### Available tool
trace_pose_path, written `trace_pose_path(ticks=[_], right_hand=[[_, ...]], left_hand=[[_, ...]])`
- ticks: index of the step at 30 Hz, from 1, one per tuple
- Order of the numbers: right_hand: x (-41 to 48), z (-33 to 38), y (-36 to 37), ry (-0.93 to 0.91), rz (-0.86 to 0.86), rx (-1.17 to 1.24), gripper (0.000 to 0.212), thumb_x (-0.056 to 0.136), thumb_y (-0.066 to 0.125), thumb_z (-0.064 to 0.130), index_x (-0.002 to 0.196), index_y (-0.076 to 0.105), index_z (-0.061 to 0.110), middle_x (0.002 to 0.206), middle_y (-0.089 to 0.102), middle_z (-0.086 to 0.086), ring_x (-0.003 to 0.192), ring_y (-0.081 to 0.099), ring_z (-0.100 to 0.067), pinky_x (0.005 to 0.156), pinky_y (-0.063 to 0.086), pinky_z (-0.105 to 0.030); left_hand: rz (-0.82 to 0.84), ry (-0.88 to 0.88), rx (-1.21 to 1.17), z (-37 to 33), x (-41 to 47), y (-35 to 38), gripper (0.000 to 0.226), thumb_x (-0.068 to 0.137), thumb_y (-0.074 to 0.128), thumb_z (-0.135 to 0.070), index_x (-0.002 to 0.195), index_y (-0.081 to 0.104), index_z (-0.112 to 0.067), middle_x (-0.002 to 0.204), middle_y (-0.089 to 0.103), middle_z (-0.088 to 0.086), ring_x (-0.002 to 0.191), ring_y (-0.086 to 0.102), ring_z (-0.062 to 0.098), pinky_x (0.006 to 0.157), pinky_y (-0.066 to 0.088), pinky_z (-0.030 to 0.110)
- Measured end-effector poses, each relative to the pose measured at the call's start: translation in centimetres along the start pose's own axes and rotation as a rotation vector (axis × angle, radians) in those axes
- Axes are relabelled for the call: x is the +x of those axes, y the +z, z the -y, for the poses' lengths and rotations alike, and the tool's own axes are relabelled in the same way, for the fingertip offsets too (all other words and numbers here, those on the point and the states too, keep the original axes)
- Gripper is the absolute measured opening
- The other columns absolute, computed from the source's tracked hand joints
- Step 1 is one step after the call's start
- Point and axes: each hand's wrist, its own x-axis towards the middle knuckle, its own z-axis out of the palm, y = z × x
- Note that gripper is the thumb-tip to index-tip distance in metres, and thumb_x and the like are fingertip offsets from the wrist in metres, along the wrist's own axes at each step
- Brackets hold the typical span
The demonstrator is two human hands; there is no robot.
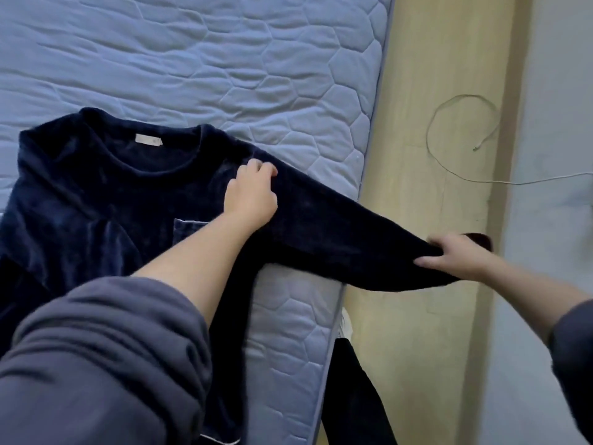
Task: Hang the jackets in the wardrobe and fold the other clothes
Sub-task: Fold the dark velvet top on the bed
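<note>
The navy top (96, 194) lies front-up on the mattress (224, 59), collar away from the person. Its sleeve (337, 232) is stretched taut, down and to the right, past the bed's edge and over the floor (417, 123). The left hand (253, 191) sits at the shoulder end, fingers bent onto the cloth; whether they pinch or only press I cannot tell. The right hand (459, 255) grips the cuff end out over the floor. Folding likely means swinging the cuff back left across the chest, pivoting at the left hand. Bare mattress lies beyond the collar; a cable (449, 130) lies well apart.
</note>
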Motion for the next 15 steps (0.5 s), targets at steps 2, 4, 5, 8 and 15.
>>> trace_pose_path(ticks=[2, 4, 5, 8, 15], right_hand=[[1.5, -1.1, -0.1, -0.006, 0.080, -0.117, 0.022, 0.079, 0.071, 0.044, 0.080, 0.059, 0.026, 0.080, 0.064, 0.003, 0.076, 0.061, -0.013, 0.065, 0.049, -0.034], [2.8, -1.5, -0.1, 0.004, 0.175, -0.106, 0.022, 0.076, 0.075, 0.040, 0.088, 0.061, 0.027, 0.088, 0.064, 0.004, 0.082, 0.061, -0.013, 0.074, 0.052, -0.034], [3.2, -1.7, -0.1, 0.033, 0.250, -0.141, 0.022, 0.075, 0.076, 0.035, 0.089, 0.061, 0.027, 0.086, 0.064, 0.006, 0.081, 0.061, -0.011, 0.071, 0.051, -0.029], [4.0, -2.3, -0.2, 0.124, 0.409, -0.473, 0.028, 0.073, 0.076, 0.030, 0.097, 0.066, 0.020, 0.078, 0.060, 0.008, 0.075, 0.058, -0.013, 0.061, 0.043, -0.021], [3.6, -6.1, -2.6, 0.228, 0.215, 0.019, 0.005, 0.079, 0.066, 0.023, 0.081, 0.063, 0.019, 0.071, 0.066, 0.003, 0.072, 0.064, -0.017, 0.061, 0.045, -0.023]], left_hand=[[0.074, 0.124, 0.183, -0.4, 2.8, 0.1, 0.056, 0.087, 0.050, -0.009, 0.140, 0.037, -0.019, 0.144, 0.037, 0.004, 0.134, 0.031, 0.026, 0.104, 0.032, 0.044], [0.158, 0.222, 0.378, -0.7, 5.0, 0.7, 0.054, 0.090, 0.050, -0.013, 0.140, 0.034, -0.019, 0.143, 0.039, 0.005, 0.136, 0.030, 0.025, 0.111, 0.022, 0.049], [0.199, 0.266, 0.468, -0.8, 5.9, 0.9, 0.044, 0.091, 0.050, -0.017, 0.134, 0.040, -0.019, 0.137, 0.046, 0.006, 0.131, 0.037, 0.026, 0.110, 0.022, 0.050], [0.139, 0.333, 0.532, -1.1, 7.8, 0.9, 0.021, 0.090, 0.050, -0.020, 0.111, 0.054, -0.016, 0.115, 0.059, 0.006, 0.110, 0.053, 0.028, 0.099, 0.029, 0.045], [-0.137, 0.064, 0.255, -2.6, 3.4, 4.3, 0.052, 0.080, 0.053, -0.007, 0.130, 0.044, -0.012, 0.146, 0.035, 0.012, 0.140, 0.025, 0.028, 0.115, 0.009, 0.056]])
